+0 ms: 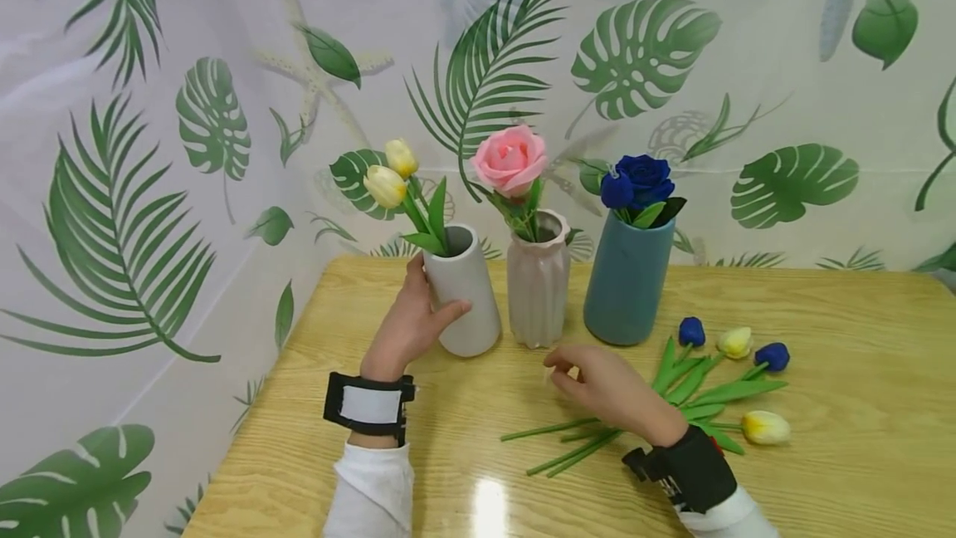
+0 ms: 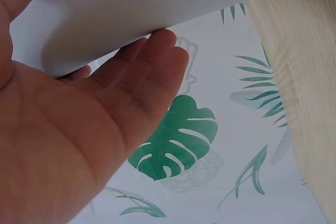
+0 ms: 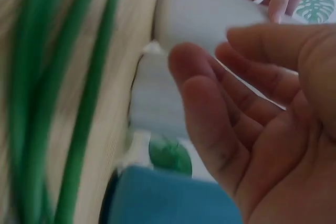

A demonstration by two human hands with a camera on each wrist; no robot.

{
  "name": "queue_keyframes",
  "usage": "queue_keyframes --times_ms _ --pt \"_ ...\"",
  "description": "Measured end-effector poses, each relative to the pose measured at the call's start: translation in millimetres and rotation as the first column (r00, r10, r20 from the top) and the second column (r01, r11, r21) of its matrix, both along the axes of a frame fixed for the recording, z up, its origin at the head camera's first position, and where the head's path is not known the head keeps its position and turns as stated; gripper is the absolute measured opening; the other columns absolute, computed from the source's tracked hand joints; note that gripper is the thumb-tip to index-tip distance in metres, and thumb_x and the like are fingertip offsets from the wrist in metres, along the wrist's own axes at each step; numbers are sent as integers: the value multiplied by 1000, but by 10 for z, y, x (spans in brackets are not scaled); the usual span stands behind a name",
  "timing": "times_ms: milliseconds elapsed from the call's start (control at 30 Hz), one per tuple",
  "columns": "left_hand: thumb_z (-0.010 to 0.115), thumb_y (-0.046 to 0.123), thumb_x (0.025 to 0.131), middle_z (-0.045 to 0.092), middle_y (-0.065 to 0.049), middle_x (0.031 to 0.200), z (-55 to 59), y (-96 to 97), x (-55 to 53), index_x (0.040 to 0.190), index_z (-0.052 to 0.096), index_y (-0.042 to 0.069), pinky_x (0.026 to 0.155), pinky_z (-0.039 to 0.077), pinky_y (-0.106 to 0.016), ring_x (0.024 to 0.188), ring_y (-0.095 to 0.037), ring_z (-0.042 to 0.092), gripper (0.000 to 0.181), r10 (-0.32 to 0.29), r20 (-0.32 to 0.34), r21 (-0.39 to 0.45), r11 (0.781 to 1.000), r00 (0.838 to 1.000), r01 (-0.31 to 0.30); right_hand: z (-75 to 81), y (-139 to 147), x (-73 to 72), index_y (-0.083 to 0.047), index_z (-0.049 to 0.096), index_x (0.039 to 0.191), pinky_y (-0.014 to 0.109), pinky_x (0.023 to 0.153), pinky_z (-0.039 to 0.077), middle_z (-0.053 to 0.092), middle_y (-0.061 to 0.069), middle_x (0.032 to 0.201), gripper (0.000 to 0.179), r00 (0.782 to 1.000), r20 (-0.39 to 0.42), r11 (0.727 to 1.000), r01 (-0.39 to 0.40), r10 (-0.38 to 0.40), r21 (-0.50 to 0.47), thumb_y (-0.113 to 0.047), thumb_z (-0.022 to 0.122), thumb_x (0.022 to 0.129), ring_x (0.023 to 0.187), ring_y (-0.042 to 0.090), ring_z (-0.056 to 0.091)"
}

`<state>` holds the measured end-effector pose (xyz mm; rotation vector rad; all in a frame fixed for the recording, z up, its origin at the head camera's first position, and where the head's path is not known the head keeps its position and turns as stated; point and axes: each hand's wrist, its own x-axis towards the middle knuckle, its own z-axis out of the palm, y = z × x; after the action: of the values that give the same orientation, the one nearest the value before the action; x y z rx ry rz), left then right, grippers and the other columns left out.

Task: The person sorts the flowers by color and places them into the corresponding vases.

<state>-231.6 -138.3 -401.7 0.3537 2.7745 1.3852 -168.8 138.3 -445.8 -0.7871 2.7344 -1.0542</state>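
Well, smooth white cylindrical vase (image 1: 469,279), left hand (image 1: 415,320) gripping

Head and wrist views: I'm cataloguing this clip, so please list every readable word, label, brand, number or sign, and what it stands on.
No text can be read in any view.
White vase, ribbed vase, blue vase: no lettering shows.
Backdrop: printed pictures only, no words visible.
Left wrist strap, black and white: no legible text.
Right wrist strap: pale marks, too small to read, if lettering at all.
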Motion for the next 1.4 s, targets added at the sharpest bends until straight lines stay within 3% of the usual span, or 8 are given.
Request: queue_keyframes --times_ms 100,400,533,733,867,1033,1233,1400 --pt "72 24 93 29 -25 155 23 -17 -2 157 4 5 112 35 -52 141 -38 36 96 -1 -9 -7 1000 1000 1 27 126 25 -4 69 113 27 65 50 69 4 98 19 998 49 997 -40 37 68 -10 62 97 80 13 64" --pt "71 25 94 27 -23 157 24 -40 -11 157 4 6 112 33 -53 143 -37 34 94 -6 -2 -1 1000 1000 6 44 222 64 -9 71 108 30 59 45 64 -1 85 18 977 212 968 -81 30 238 -3 65 92 66 10 55" --pt "71 24 94 26 -22 157 22 -34 -4 157 4 6 113 33 -53 143 -37 33 93 -7 0 8 1000 1000 7 5 234 71 -9 73 105 29 60 47 67 1 90 17 969 240 966 -120 64 227 -3 65 92 68 9 56" --pt "71 23 94 26 -22 157 30 -23 6 157 4 7 113 33 -53 143 -37 33 94 -9 6 8 1000 1000 9 39 338 100 -10 74 96 31 60 45 61 -5 79 11 953 264 967 -194 146 163 -5 73 86 64 8 50" --pt "71 24 94 25 -22 157 34 -14 8 157 4 6 113 32 -52 143 -36 33 94 -5 1 -4 1000 1000 5 36 347 114 -14 72 83 31 58 44 60 -6 77 16 960 229 959 -205 159 194 2 73 83 64 8 51" --pt "71 25 93 26 -21 157 28 6 6 157 4 6 113 32 -52 143 -36 35 95 1 3 -17 1000 1000 -1 21 313 137 -16 69 80 31 59 42 59 -6 75 20 970 211 956 -173 123 238 3 68 88 63 9 49" --pt "72 25 93 25 -21 158 13 22 19 158 2 6 114 32 -51 144 -35 33 97 6 8 -11 1000 1000 -6 23 264 187 -15 58 90 28 54 33 49 -6 69 11 997 61 943 -56 38 328 -7 62 97 55 8 41" --pt "72 26 93 25 -21 158 9 21 26 158 3 6 114 31 -52 143 -35 33 97 3 -5 -11 1000 1000 -3 35 269 192 -11 57 101 25 50 27 45 -5 62 8 999 -33 942 19 -9 335 -11 63 97 49 8 38"
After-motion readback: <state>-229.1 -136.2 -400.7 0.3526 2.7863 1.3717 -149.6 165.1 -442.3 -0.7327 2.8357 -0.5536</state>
